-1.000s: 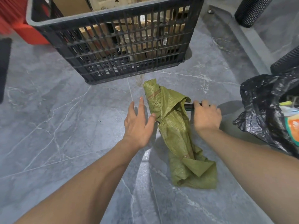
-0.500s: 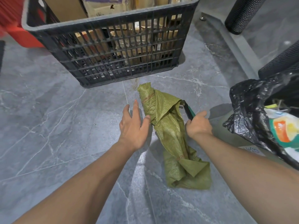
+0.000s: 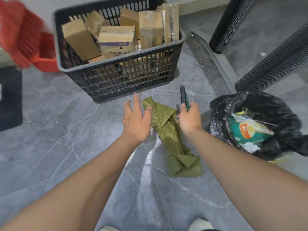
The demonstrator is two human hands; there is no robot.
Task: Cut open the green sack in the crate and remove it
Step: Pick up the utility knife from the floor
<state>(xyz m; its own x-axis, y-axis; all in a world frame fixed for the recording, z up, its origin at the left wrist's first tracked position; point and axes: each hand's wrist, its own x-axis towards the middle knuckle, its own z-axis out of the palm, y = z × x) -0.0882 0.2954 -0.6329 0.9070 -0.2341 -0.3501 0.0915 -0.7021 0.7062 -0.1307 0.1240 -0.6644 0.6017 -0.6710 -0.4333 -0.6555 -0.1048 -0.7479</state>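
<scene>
At the far left edge, a blurred red broom (image 3: 20, 30) leans over a red dustpan (image 3: 45, 62), and a dark mat (image 3: 10, 97) lies on the grey marbled floor (image 3: 58, 130) nearer the person. Right of these stands the black plastic crate (image 3: 120, 80), its latticed near wall facing the camera, packed with upright cardboard boxes (image 3: 116, 40). Just near of the crate, the left hand (image 3: 135, 121) hovers with fingers spread and its grip released, the thumb touching the far end of the green sack (image 3: 168, 135). That sack lies crumpled on the floor outside the crate, stretching from just near the crate's wall toward the person, between the two hands. On its right, the right hand (image 3: 189, 118) has its grip clenched around a dark utility knife (image 3: 184, 98) with a green side, the tool pointing away toward the crate; whether a blade is out cannot be told. Farther right sits a bin lined with a black trash bag (image 3: 221, 114), holding a colourful wrapper (image 3: 246, 129). Beyond it, at the far right, two black mesh-covered legs (image 3: 273, 64) slant upward.
</scene>
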